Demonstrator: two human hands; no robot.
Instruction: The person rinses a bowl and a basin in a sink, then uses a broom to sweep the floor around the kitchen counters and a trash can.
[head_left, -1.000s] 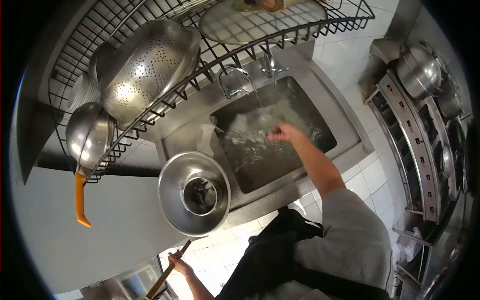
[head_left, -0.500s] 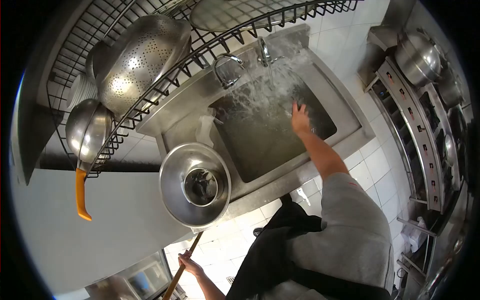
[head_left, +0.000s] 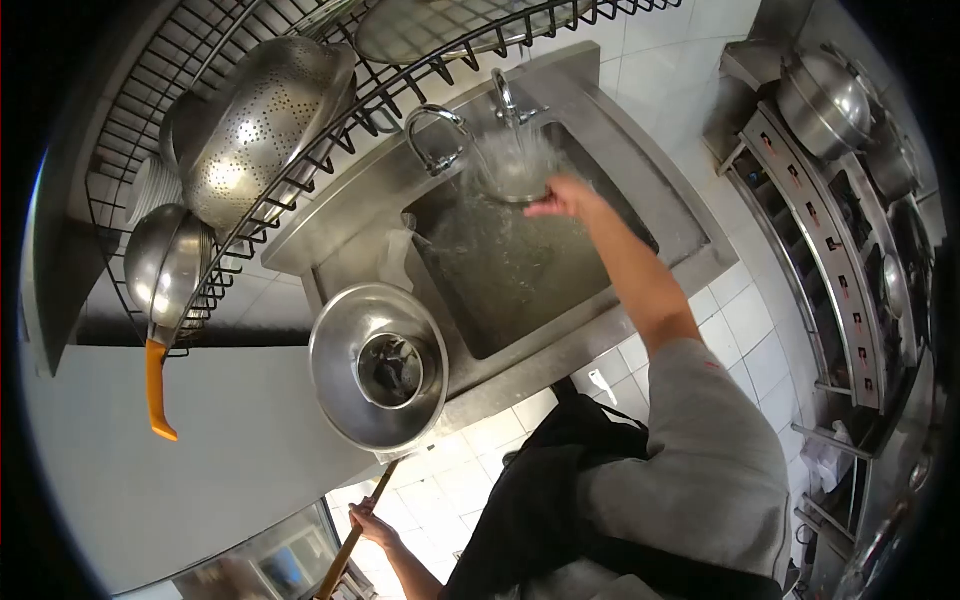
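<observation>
My right hand (head_left: pixel 562 198) reaches over the steel sink (head_left: pixel 640 205) and holds a small round metal bowl (head_left: pixel 512 170) under the running tap (head_left: pixel 505 100). Water splashes over the bowl and blurs it. A second curved faucet (head_left: pixel 432 135) stands just to the left. Low in the frame, my left hand (head_left: pixel 366 520) grips a wooden handle (head_left: pixel 345 553) that slants up toward the counter edge; its lower end is cut off. A large steel bowl (head_left: pixel 340 320) sits left of the sink, holding a smaller bowl (head_left: pixel 390 368).
A black wire rack (head_left: pixel 300 175) above the sink carries a steel colander (head_left: pixel 255 130), a round steel bowl (head_left: pixel 165 260), white plates (head_left: pixel 148 188) and a utensil with an orange handle (head_left: pixel 155 390). A stove (head_left: pixel 850 250) with pots (head_left: pixel 825 90) runs along the right. White tiled floor lies below.
My right hand rose from the sink's right side to under the tap, now holding the small bowl. The spray has narrowed onto the bowl. My left hand keeps its grip on the handle.
</observation>
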